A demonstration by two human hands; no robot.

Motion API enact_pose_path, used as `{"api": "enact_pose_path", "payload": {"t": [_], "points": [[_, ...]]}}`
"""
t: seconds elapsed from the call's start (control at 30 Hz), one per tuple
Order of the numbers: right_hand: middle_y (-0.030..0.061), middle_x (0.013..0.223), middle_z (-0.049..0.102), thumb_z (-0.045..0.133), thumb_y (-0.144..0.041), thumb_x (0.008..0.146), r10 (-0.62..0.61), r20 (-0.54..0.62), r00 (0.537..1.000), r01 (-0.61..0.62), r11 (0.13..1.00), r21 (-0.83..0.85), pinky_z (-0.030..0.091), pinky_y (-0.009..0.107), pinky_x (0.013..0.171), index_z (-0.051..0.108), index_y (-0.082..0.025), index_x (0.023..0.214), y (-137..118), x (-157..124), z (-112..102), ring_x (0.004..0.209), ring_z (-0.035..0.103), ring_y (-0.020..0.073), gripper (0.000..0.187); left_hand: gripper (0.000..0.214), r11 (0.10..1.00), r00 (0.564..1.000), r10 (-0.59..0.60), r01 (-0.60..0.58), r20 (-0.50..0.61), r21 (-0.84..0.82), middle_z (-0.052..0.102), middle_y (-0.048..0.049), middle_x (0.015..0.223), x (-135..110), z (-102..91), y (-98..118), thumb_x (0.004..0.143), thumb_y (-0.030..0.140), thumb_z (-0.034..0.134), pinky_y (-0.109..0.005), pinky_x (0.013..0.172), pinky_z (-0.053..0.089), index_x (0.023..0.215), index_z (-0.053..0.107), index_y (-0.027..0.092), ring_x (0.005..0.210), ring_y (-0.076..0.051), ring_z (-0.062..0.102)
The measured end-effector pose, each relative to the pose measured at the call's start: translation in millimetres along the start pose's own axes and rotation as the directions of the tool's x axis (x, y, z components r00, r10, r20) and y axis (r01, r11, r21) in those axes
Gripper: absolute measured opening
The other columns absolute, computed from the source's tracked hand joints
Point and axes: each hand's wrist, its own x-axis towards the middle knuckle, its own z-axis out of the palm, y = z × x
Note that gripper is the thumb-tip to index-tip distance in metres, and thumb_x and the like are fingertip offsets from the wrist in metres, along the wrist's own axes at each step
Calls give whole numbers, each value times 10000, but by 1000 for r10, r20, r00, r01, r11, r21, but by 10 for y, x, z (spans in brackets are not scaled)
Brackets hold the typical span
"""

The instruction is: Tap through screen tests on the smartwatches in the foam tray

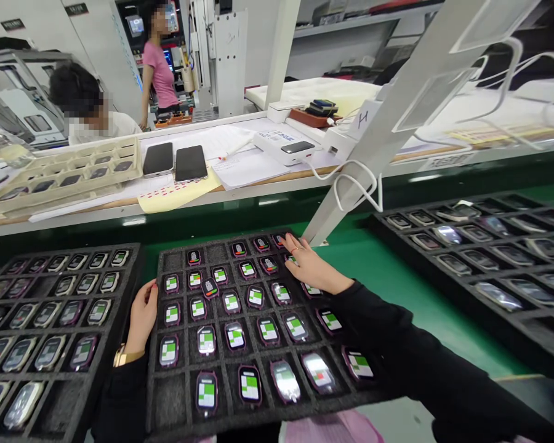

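A black foam tray [172, 394] lies in front of me, its compartments filled with purple-framed smartwatches. Most screens show green and white blocks; several at the far side are dark with red and green marks. One smartwatch [209, 288] sits askew over the compartment dividers. My left hand [143, 314] is closed at the tray's left edge, fingers curled against it. My right hand [317, 268] reaches over the far right corner, fingers stretched out across the watches there. Its fingertips are beside a watch [279, 240] in the far row, and the palm covers part of the right column.
Another foam tray of watches [58, 409] stands close on the left, and a third [447, 295] on the right. A slanted metal post [355, 166] rises behind my tray. The shelf beyond holds two phones [191, 163], a power bank [297, 147] and a plastic tray [69, 197]. Two people are further back.
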Motion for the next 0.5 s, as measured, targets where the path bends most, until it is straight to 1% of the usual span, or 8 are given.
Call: {"api": "enact_pose_path", "payload": {"t": [0.07, 0.17, 0.23, 0.33, 0.4, 0.5], "points": [[235, 1556, 299, 354, -178, 911, -38, 7, 999, 38, 999, 8, 217, 575, 1186, 175, -15, 1546, -94, 18, -39, 1456, 228, 313, 680, 525, 1000, 1000, 1, -1, 1, -2, 684, -148, 1150, -5, 0, 10, 845, 547, 533, -466, 986, 496, 1159, 642, 141, 1058, -284, 645], [207, 1573, 278, 344, -161, 902, -86, 15, 996, 85, 996, 22, 192, 542, 1203, 70, -19, 1557, -224, 76, -49, 1471, 189, 269, 724, 529, 1000, 1000, 3, -3, -2, -3, 685, -148, 1148, -8, 3, 27, 842, 547, 535, -459, 988, 496, 1160, 644, 139, 1058, -282, 646], [212, 1550, 329, 357, -158, 891, -99, 31, 995, 98, 995, 25, 222, 566, 1190, 25, -22, 1558, -264, 118, -27, 1463, 212, 282, 757, 528, 1000, 1000, 5, -5, -4, -4, 688, -148, 1144, -9, 6, 37, 840, 549, 536, -458, 989, 495, 1154, 647, 139, 1055, -281, 647], [239, 1505, 395, 383, -166, 886, -112, 61, 992, 111, 994, 21, 281, 614, 1152, 118, -29, 1554, -271, 137, -13, 1435, 274, 336, 731, 526, 1000, 1000, 9, -9, -1, -5, 689, -144, 1147, -12, 8, 43, 839, 551, 534, -452, 993, 493, 1148, 651, 141, 1062, -279, 644], [234, 1510, 390, 369, -148, 892, -124, 57, 991, 123, 992, 19, 257, 619, 1164, 124, -34, 1556, -278, 95, -48, 1434, 275, 334, 717, 530, 1000, 1000, 10, -10, -1, -6, 688, -143, 1150, -15, 9, 41, 840, 553, 532, -446, 988, 496, 1151, 650, 140, 1061, -276, 643], [191, 1505, 417, 334, -110, 901, -160, 47, 986, 159, 987, 20, 216, 616, 1187, 67, -69, 1573, -325, -51, -146, 1439, 273, 301, 724, 536, 1000, 1000, 5, -5, -5, -7, 690, -141, 1140, -20, 11, 35, 841, 562, 530, -437, 970, 507, 1151, 649, 141, 1045, -272, 648]]}}
